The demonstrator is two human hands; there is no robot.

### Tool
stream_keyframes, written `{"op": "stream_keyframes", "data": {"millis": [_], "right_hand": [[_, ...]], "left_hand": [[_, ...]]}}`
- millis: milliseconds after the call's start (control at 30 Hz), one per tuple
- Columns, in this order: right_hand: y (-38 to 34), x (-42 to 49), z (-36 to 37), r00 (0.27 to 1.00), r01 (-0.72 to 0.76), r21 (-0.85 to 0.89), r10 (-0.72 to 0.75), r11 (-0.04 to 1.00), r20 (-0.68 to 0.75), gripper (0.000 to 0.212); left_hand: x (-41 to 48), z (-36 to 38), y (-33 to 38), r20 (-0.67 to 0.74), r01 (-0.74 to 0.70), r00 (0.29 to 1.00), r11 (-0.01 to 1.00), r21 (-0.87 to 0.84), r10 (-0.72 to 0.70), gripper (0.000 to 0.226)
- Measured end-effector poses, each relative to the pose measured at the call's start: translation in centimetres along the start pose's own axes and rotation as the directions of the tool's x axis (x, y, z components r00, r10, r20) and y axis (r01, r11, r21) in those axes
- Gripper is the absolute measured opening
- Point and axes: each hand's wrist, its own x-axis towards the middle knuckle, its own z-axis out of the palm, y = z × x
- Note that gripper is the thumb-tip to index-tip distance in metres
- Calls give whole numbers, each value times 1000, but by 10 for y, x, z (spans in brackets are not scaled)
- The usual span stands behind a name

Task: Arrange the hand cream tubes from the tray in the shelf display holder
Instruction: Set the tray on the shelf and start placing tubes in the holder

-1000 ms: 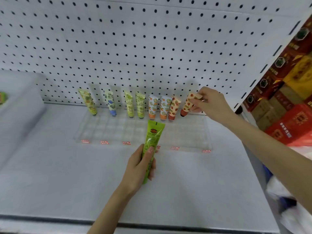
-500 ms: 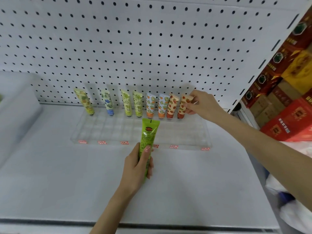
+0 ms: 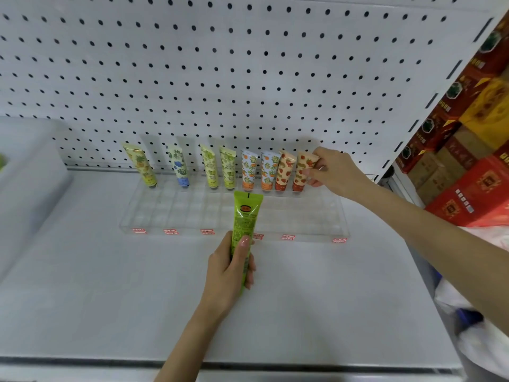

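Note:
A clear acrylic display holder [image 3: 316, 216] lies on the white shelf against the pegboard. Several hand cream tubes stand cap-down in its back row, from a yellow one [image 3: 140, 165] at the left to two strawberry-print ones at the right. My right hand [image 3: 334, 172] pinches the top of the rightmost strawberry tube [image 3: 303, 172], which stands in its slot. My left hand [image 3: 230, 271] grips a bright green tube [image 3: 245, 216] upright over the holder's front edge.
A white tray [image 3: 30, 183] sits at the left edge of the shelf, with something green just visible inside. Red and yellow boxes [image 3: 473, 150] fill the neighbouring shelf at the right. White bags [image 3: 484, 299] lie below my right arm.
My right hand has brought the strawberry tube left and down, from tilted to standing in the slot beside the other strawberry tube. My left hand keeps holding the green tube.

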Motion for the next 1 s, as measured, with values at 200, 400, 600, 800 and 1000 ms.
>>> {"op": "stream_keyframes", "data": {"millis": [200, 400, 600, 800, 1000], "right_hand": [[2, 0, 3, 1000, -13, 19, 13, 1000, -12, 13], [3, 0, 3, 1000, -15, -23, 15, 1000, -17, 13], [3, -7, 3, 997, -61, -69, 57, 996, -60, 21], [-14, -70, -4, 978, -141, 394, 191, 908, -90, 17], [-35, -115, 4, 979, -204, 560, 152, 803, 138, 15]], "left_hand": [[0, 0, 0, 4, 1, 1000, 1000, -7, -1, 24], [0, 0, -1, 10, 7, 1000, 995, -99, -6, 37], [0, 0, 0, 21, 34, 999, 993, -109, -32, 32], [-1, 11, 12, 66, 11, 998, 995, -97, -5, 18], [-2, 39, 28, 172, 55, 984, 996, -71, -42, 25]]}}
